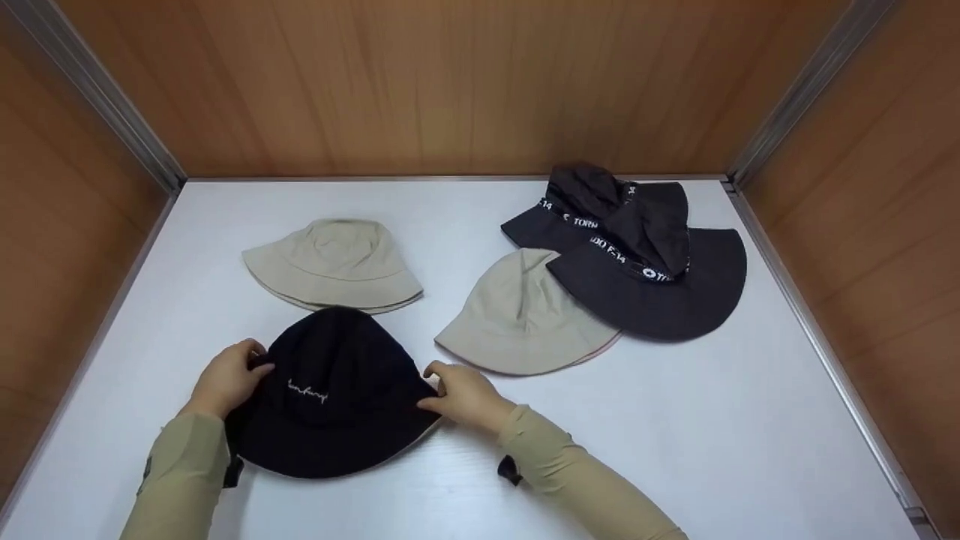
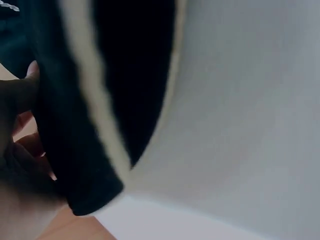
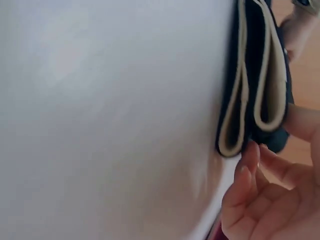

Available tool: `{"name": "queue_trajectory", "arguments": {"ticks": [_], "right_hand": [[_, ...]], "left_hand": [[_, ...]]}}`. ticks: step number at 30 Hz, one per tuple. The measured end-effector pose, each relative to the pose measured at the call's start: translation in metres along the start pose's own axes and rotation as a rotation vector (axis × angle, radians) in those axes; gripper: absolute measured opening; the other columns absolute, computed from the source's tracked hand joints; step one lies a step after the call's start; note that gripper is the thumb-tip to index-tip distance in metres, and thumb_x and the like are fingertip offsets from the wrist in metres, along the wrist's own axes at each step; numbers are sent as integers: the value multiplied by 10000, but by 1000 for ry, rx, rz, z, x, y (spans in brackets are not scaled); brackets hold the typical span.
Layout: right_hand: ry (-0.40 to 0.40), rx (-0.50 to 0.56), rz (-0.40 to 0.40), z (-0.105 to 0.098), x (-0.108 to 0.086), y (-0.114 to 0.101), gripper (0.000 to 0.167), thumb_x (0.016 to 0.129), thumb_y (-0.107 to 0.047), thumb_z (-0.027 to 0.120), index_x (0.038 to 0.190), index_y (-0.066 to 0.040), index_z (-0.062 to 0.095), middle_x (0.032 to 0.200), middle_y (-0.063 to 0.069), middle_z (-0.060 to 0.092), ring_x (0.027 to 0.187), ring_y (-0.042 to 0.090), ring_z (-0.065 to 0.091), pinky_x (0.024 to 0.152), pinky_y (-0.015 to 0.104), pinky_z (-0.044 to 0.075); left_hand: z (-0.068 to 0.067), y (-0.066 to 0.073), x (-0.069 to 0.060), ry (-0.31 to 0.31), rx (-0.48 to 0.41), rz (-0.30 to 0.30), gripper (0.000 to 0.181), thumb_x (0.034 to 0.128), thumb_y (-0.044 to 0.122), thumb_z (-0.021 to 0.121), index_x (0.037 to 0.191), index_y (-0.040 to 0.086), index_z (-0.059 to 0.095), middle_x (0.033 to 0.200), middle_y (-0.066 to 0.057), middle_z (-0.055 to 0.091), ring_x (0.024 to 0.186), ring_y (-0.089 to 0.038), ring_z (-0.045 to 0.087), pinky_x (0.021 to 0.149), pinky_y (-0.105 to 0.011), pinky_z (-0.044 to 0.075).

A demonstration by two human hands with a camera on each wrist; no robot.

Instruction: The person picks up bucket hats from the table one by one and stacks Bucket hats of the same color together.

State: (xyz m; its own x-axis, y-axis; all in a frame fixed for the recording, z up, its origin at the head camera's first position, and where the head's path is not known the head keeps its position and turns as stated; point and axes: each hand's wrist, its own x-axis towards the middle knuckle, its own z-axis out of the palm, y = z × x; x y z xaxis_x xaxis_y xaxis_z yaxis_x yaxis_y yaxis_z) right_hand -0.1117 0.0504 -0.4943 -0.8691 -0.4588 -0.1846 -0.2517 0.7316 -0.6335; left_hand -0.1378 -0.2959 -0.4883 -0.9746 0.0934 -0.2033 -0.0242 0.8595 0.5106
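A black bucket hat (image 1: 337, 420) with white script stitching lies toward the front left of the white table, its brim facing me. My left hand (image 1: 229, 379) grips its left side, thumb on top of the cloth. On the opposite side, my right hand (image 1: 466, 394) pinches the brim's right corner between thumb and fingers. The left wrist view shows the folded brim (image 2: 75, 115) with a pale edge beside the left thumb. In the right wrist view, the folded brim layers (image 3: 272, 100) show a cream lining, and the right fingers (image 3: 245, 185) reach under them.
Behind the black hat lies a beige bucket hat (image 1: 337, 262). Another beige hat (image 1: 517, 322) sits to its right, partly under one of two dark hats with white lettering (image 1: 697, 292). Wooden panels (image 1: 450, 90) enclose the table (image 1: 720, 435) at the back and sides.
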Motion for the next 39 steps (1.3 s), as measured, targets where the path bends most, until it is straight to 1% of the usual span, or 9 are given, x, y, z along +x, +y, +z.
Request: {"name": "queue_trajectory", "arguments": {"ticks": [5,12,16,20,23,26,30,33,39], "right_hand": [[-29,282,-1,-21,-22,31,310,883,-204,654,1122,-12,612,806,63,645,641,60,536,596,196,453],[20,578,152,-64,-67,104,349,963,-209,544,1180,63,556,872,72,652,696,100,554,593,237,470],[112,759,288,-79,-85,134,368,970,-219,527,1197,70,525,822,-32,611,682,68,539,591,210,458],[204,955,360,-86,-94,152,261,970,-228,533,1121,-21,579,808,-46,601,664,52,535,588,181,467],[249,1112,335,-88,-99,164,160,983,-199,510,1025,-96,624,798,-32,606,664,58,546,600,178,479],[276,1308,260,-87,-103,172,224,1012,-143,431,968,-113,648,789,-8,624,677,75,583,614,183,499],[282,1515,170,-84,-109,177,343,1039,-110,322,974,-90,658,801,23,648,704,100,623,632,189,521],[300,1575,164,-82,-110,177,365,1042,-114,306,976,-81,663,805,31,651,716,105,627,657,191,527],[368,1600,225,-80,-107,175,380,1041,-121,309,945,-76,674,779,35,644,693,110,612,659,193,523]], "left_hand": [[-3,23,-6,67,-6,8,391,954,146,514,1200,-153,459,1139,-381,512,1031,-501,514,871,-567,435],[8,87,-24,201,-138,141,346,959,136,519,1227,-83,508,1218,-285,522,1166,-427,478,996,-541,380],[31,122,-27,267,-288,230,249,936,93,569,1146,-39,583,1142,-194,596,1097,-334,546,965,-475,431],[62,156,-25,275,-425,313,162,916,56,592,1058,-13,630,1052,-123,648,1001,-266,598,908,-420,479],[85,178,-20,237,-518,334,136,923,77,588,1023,4,645,1013,-96,668,949,-239,616,847,-368,499],[105,197,-14,186,-622,339,155,937,115,580,1011,-5,645,983,-104,680,919,-242,626,806,-313,496],[128,213,-6,100,-789,318,197,954,124,555,1005,-53,623,960,-158,673,914,-237,634,803,-259,486],[143,218,3,65,-936,246,198,958,98,537,993,-85,604,937,-170,661,895,-179,621,808,-228,473],[164,218,22,130,-1218,42,134,953,23,502,910,-82,573,819,-28,606,775,-83,581,759,-194,493]]}}
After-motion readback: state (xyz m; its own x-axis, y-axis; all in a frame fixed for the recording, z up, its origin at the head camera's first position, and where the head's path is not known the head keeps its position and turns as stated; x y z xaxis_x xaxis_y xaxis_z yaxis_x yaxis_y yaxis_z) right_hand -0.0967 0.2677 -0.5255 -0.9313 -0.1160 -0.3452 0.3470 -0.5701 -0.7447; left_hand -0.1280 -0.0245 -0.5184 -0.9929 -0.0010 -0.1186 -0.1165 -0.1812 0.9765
